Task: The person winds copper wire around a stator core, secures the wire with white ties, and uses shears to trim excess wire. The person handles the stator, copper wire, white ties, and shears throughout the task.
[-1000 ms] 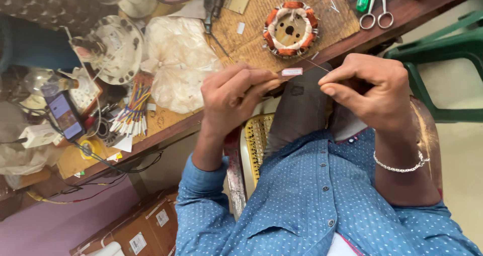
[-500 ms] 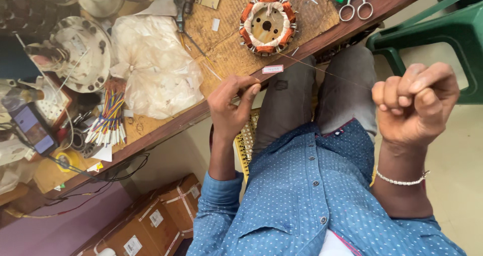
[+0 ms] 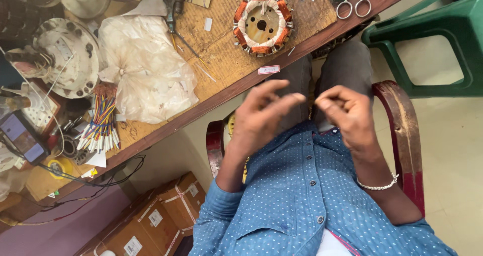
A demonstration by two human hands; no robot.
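Observation:
My left hand (image 3: 261, 119) hovers over my lap with its fingers spread and nothing in it. My right hand (image 3: 347, 116) is just to its right, fingertips curled together; no thread or wire shows between them. Both hands sit below the edge of the wooden bench (image 3: 216, 97). On the brown mat on the bench lies a round stator (image 3: 262, 15) with copper windings and white lacing, beyond my hands. A small white label (image 3: 268, 70) sticks to the bench edge right above my left fingertips.
Scissors (image 3: 354, 5) lie at the far right of the bench. A crumpled plastic bag (image 3: 146, 70), a bundle of coloured wires (image 3: 100, 124), a round metal motor cover (image 3: 68, 55) and a phone (image 3: 21, 140) lie to the left. A green plastic chair (image 3: 443, 39) stands right; cardboard boxes (image 3: 166, 210) below.
Both hands have come down from the bench edge to my lap. The right hand, pulled out to the right in a fist, has returned beside the left. The left hand's pinch has opened.

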